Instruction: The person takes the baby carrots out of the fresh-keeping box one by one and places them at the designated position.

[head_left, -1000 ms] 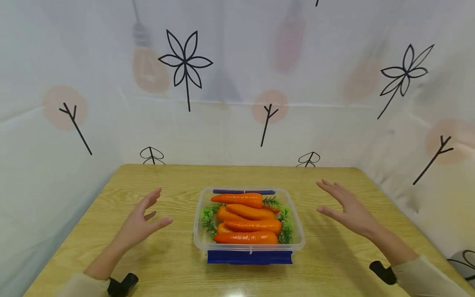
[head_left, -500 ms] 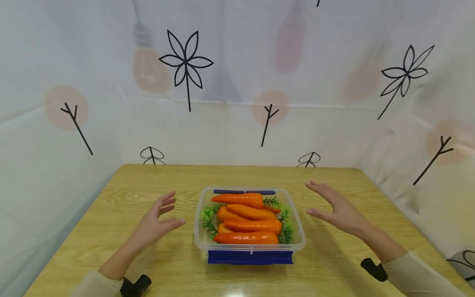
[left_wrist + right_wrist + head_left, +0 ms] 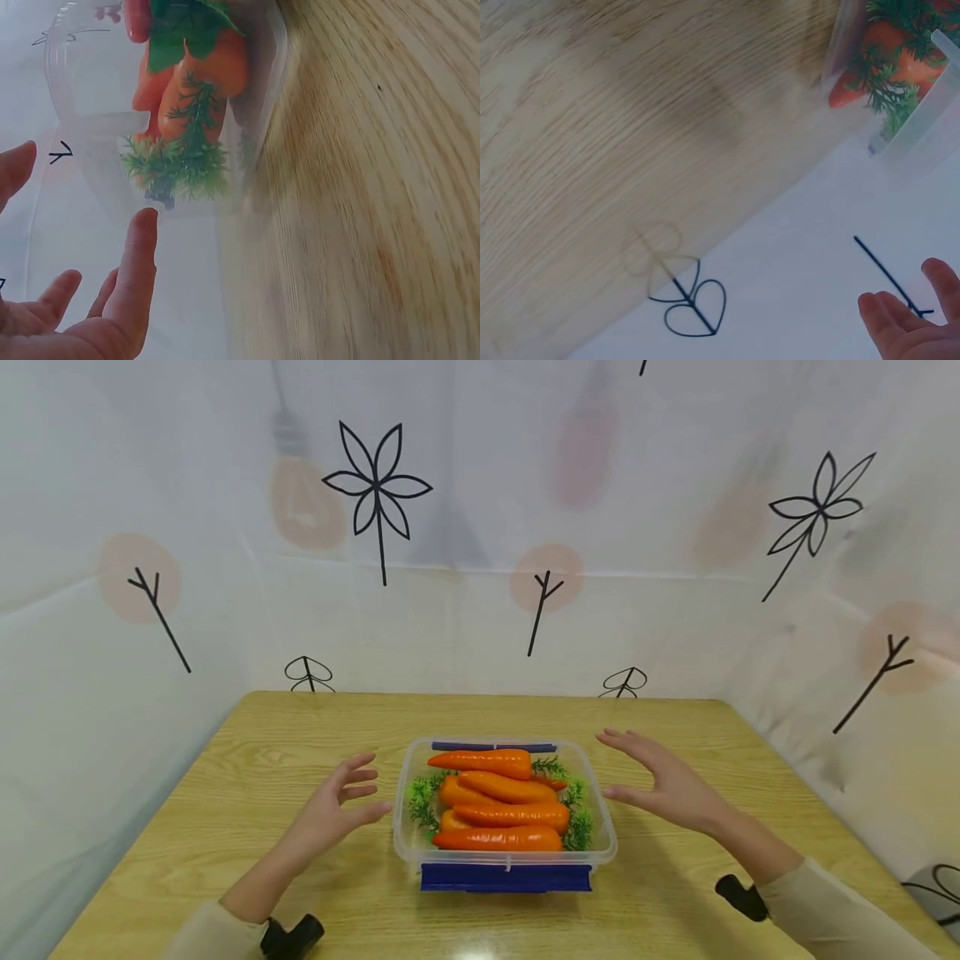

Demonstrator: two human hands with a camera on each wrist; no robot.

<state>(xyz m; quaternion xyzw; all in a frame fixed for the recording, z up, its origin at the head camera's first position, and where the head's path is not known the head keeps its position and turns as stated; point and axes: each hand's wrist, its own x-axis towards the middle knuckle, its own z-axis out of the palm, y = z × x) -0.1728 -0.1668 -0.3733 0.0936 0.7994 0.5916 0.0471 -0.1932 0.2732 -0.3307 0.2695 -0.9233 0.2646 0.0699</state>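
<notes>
A clear plastic container (image 3: 403, 852) with a blue clip (image 3: 506, 878) on its front stands in the middle of the table, its top uncovered. Several orange carrots (image 3: 510, 817) lie in it, with green leafy sprigs (image 3: 579, 827) at both ends. Just off the container's left side is my left hand (image 3: 326, 814), fingers spread and thumb toward the wall. On the opposite side my right hand (image 3: 671, 789) hovers near the right rim, fingers extended. Neither hand holds anything. The left wrist view shows the left fingers (image 3: 139, 255) close to the container wall.
The wooden table (image 3: 315, 718) reaches back to a white patterned cloth (image 3: 465, 635) that surrounds it. A dark cable (image 3: 941, 885) shows at the far right. Dark camera mounts sit at both wrists.
Both hands have moved inward, the left one to the right and the right one to the left, closing on the container's sides. The container and carrots have stayed in place.
</notes>
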